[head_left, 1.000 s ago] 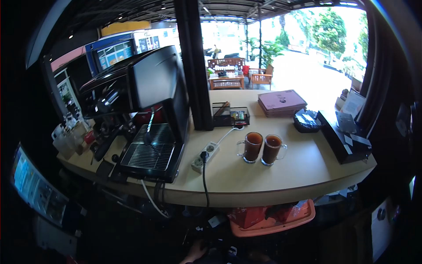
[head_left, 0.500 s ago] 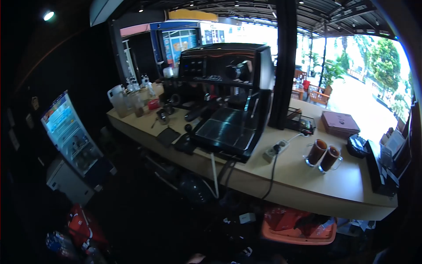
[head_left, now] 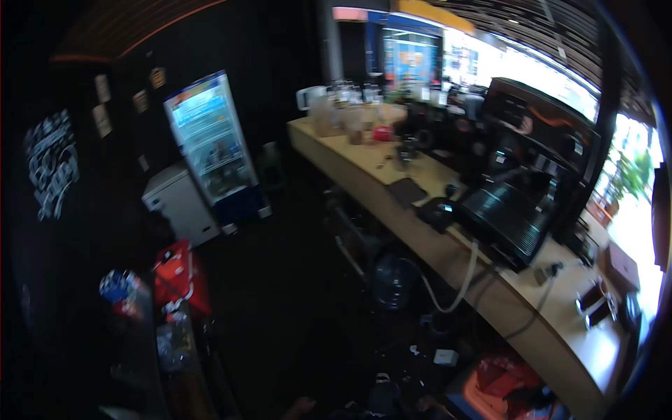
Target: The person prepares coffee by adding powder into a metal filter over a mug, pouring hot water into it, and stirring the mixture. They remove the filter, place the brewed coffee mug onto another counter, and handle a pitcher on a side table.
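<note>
Low at the bottom edge, my left hand (head_left: 301, 407) shows only in part, dark and blurred. To its right, what seems to be my right hand (head_left: 432, 404) is dim and cut off by the frame. The fingers of neither can be made out, and I see nothing held. A small white box (head_left: 445, 358) lies on the floor beyond the right hand. Beside it stands an orange tub (head_left: 483, 400) with red plastic in it. Above, on the wooden counter (head_left: 514, 308), sits a black espresso machine (head_left: 507, 210). Two mugs of dark drink (head_left: 597, 308) stand at the counter's right part.
A lit drinks fridge (head_left: 213, 140) and a white chest (head_left: 182, 206) stand at the back left. Nearer are a red cooler box (head_left: 182, 280) and a low bench (head_left: 185, 385). A large water bottle (head_left: 392, 280) and a hose (head_left: 458, 301) are under the counter. Pitchers (head_left: 323, 112) crowd its far end.
My view has swung left, so the counter, espresso machine and mugs now sit further right. More of the dark wall, fridge and red cooler box shows. A second hand appears at the bottom.
</note>
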Motion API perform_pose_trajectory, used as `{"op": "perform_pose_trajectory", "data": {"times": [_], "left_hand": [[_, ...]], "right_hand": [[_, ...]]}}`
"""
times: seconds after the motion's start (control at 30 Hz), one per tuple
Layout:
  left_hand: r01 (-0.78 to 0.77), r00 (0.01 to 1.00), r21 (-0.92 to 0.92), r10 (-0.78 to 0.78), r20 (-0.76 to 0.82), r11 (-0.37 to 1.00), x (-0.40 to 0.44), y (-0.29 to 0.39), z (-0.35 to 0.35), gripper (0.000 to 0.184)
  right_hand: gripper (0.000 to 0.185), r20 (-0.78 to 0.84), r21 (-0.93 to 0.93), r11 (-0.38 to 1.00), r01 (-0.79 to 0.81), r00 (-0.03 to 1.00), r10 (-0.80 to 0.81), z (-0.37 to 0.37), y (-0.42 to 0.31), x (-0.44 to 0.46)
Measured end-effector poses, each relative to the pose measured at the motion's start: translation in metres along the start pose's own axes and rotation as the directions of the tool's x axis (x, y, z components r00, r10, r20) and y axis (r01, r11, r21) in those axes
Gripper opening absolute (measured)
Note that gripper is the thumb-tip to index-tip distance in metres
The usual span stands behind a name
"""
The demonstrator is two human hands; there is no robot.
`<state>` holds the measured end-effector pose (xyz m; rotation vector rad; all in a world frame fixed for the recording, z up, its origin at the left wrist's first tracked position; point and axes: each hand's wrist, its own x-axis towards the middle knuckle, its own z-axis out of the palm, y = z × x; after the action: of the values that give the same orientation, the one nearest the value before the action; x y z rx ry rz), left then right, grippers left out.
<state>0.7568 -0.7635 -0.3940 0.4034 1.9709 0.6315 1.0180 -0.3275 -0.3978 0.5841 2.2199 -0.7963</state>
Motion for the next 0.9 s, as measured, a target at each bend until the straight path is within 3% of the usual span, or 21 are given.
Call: {"op": "perform_pose_trajectory", "data": {"times": [0.1,0.2,0.3,0.33,0.37,0.43,0.5,0.6,0.7,0.73,0.77,0.83,0.9], "left_hand": [[0.138,0.971,-0.086,-0.152,-0.182,0.987,-0.032,-0.003,0.006,0.043],[0.151,0.933,-0.183,-0.201,-0.297,0.971,-0.032,-0.037,0.026,0.044],[-0.043,0.967,0.327,0.121,-0.223,0.944,-0.023,-0.042,0.041,0.043],[0.200,0.941,-0.113,-0.223,-0.253,0.973,-0.035,-0.042,0.042,0.042],[0.312,0.892,-0.322,-0.393,-0.225,0.894,-0.037,-0.043,0.043,0.042],[0.397,0.806,-0.587,-0.574,-0.144,0.705,-0.042,-0.031,0.042,0.041],[0.373,0.729,-0.783,-0.679,-0.085,0.498,-0.048,-0.011,0.037,0.040],[0.147,0.585,-0.898,-0.769,-0.258,0.414,-0.032,-0.015,0.047,0.040],[0.118,0.461,-0.930,-0.848,-0.261,0.350,-0.036,-0.004,0.046,0.040],[0.102,0.446,-0.942,-0.861,-0.244,0.320,-0.038,-0.004,0.049,0.040],[0.087,0.463,-0.949,-0.856,-0.231,0.303,-0.038,-0.011,0.058,0.041],[0.059,0.469,-0.963,-0.859,-0.206,0.263,-0.039,-0.019,0.060,0.043],[0.308,0.545,-0.909,-0.835,-0.073,0.280,-0.046,-0.026,0.060,0.048]], "right_hand": [[0.033,0.073,-0.072,0.995,0.072,0.995,-0.067,-0.039,-0.033,0.038],[0.030,0.162,-0.163,0.972,0.170,0.976,-0.144,-0.078,-0.072,0.085],[0.028,0.267,-0.259,0.923,0.284,0.940,-0.214,-0.117,-0.115,0.136],[0.028,0.300,-0.292,0.902,0.318,0.926,-0.230,-0.130,-0.130,0.154],[0.027,0.330,-0.328,0.877,0.352,0.912,-0.243,-0.143,-0.144,0.174],[0.026,0.385,-0.407,0.812,0.419,0.885,-0.263,-0.165,-0.172,0.214],[0.025,0.390,-0.521,0.728,0.445,0.883,-0.261,-0.199,-0.193,0.266],[0.024,0.330,-0.661,0.623,0.419,0.907,-0.260,-0.234,-0.234,0.339],[0.020,0.233,-0.536,0.725,0.432,0.901,-0.365,-0.233,-0.302,0.386],[0.016,0.206,-0.458,0.763,0.456,0.890,-0.407,-0.229,-0.324,0.398],[0.009,0.118,-0.265,0.836,0.480,0.877,-0.466,-0.219,-0.350,0.411],[0.007,0.183,-0.248,0.806,0.538,0.843,-0.506,-0.193,-0.392,0.427],[0.008,0.248,-0.220,0.779,0.587,0.806,-0.537,-0.157,-0.421,0.449]]}}
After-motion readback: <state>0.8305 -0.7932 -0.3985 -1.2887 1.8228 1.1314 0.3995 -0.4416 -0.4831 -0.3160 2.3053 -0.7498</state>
